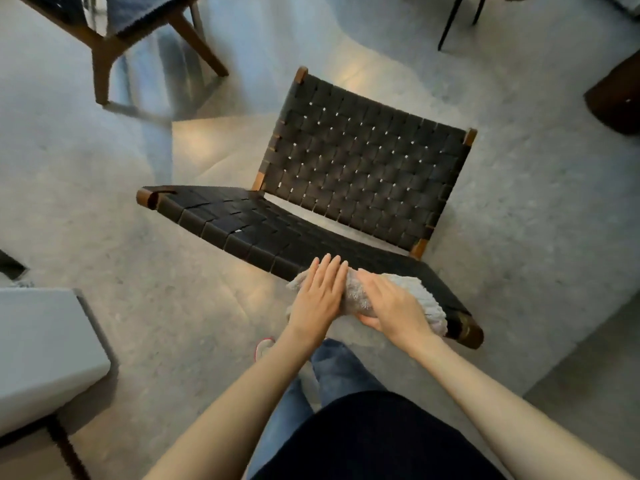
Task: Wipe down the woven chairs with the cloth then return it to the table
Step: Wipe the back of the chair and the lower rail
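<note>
Far left, low: pale surface [45, 348], probably the table, well apart from the hands. Top left: second woven chair [100, 46], only partly in frame. Centre: black woven chair [363, 168] with a wood frame. Left hand [318, 299] lies flat, fingers straight and together, pressing the left end of the cloth [420, 292]. The grey cloth is bunched on the seat's front edge, near the right corner. Right hand [391, 306] wraps the bunch, fingers over the top and thumb tucked under. Step looks like wiping the seat front of this chair, probably early in the task. Next move likely calls for sweeping the cloth along the straps toward the left corner, then the backrest, with steady downward pressure. Right edge: dark object [613, 98], can't tell what it is.
</note>
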Demonstrator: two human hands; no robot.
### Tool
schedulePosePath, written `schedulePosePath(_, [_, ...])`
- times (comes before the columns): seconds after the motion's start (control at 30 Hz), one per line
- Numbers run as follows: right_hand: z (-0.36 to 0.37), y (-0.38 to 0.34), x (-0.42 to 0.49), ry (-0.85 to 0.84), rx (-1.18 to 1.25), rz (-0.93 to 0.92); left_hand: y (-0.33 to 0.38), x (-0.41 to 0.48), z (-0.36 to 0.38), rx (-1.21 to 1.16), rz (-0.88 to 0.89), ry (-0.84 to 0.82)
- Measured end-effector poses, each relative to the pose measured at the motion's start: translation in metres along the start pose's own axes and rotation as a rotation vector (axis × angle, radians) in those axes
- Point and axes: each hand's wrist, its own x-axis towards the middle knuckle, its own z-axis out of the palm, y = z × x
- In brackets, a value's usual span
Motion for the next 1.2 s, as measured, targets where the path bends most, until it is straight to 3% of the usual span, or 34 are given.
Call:
schedulePosePath(0.17, [0.0,0.01,-0.022,0.197,-0.232,0.038,-0.002,0.01,-0.003,0.158,0.217,-0.031])
schedulePosePath(0.4, [-0.006,0.027,-0.058,0.23,-0.381,0.205,0.022,0.022,-0.01,0.241,0.502,0.027])
schedulePosePath(0.53, [-0.003,0.033,-0.07,0.23,-0.394,0.273,0.042,0.027,-0.011,0.205,0.526,0.064])
schedulePosePath(0.73, [0.009,0.034,-0.056,0.257,-0.227,0.204,0.022,0.031,0.004,0.317,0.682,0.335])
schedulePosePath(1.0, [0.017,0.023,-0.034,0.32,-0.371,0.034,-0.015,0.029,0.01,0.425,0.709,0.423])
schedulePosePath(1.2, [0.023,-0.027,0.01,0.351,-0.412,0.001,-0.08,0.025,0.015,0.473,0.683,0.533])
